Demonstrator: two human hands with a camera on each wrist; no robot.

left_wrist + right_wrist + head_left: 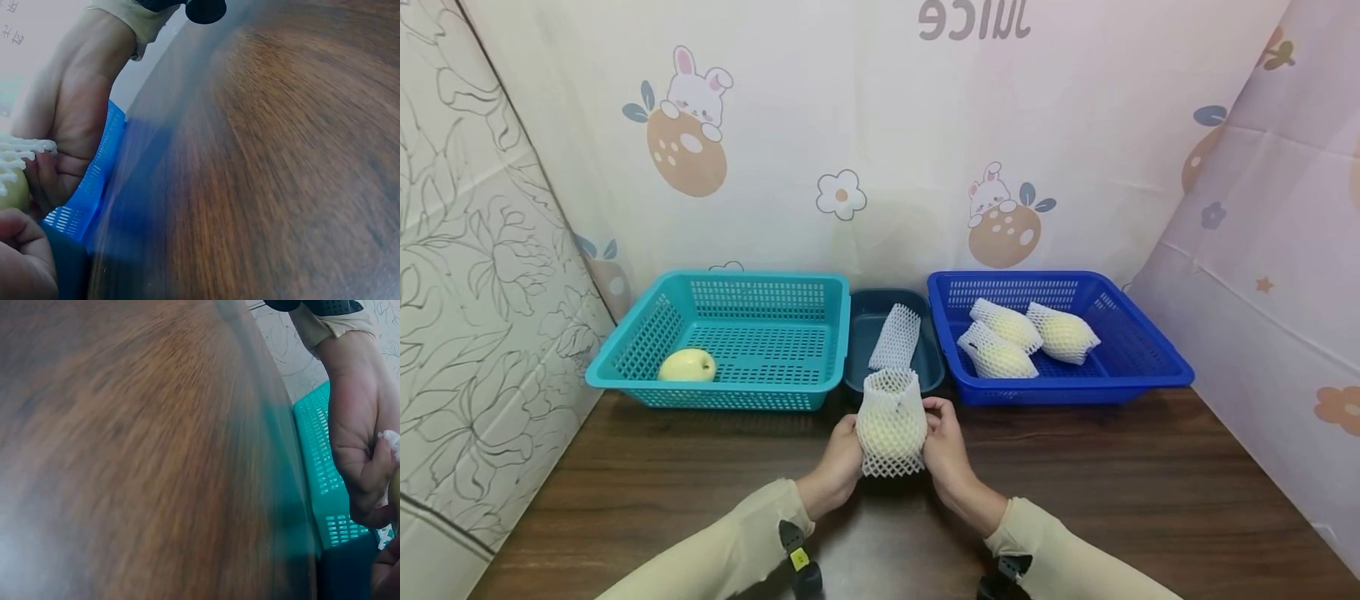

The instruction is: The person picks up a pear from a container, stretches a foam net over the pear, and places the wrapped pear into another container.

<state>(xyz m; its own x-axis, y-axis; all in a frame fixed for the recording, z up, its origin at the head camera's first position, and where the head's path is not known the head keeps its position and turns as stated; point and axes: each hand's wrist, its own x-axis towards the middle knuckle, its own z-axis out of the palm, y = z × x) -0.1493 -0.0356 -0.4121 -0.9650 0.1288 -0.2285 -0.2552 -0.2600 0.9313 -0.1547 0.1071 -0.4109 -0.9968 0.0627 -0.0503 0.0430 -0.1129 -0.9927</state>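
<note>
Over the table, in front of the small dark tray, a pale yellow fruit in a white foam net sleeve (892,429) is held between both hands. My left hand (838,462) grips it from the left side and my right hand (946,450) from the right. The net's loose upper end stands above the fruit. In the left wrist view, the fingers of my right hand (75,125) pinch the net's edge, with some bare fruit (15,190) showing beneath. The right wrist view shows my left hand (369,444) pinching the edge opposite.
At left, a teal basket (718,397) contains one bare pale yellow fruit (687,365). A flat foam net (897,337) lies in the dark tray (934,354) in the middle. The blue basket (1138,381) at right holds several netted fruits (1063,333). A patterned cloth (775,167) hangs behind.
</note>
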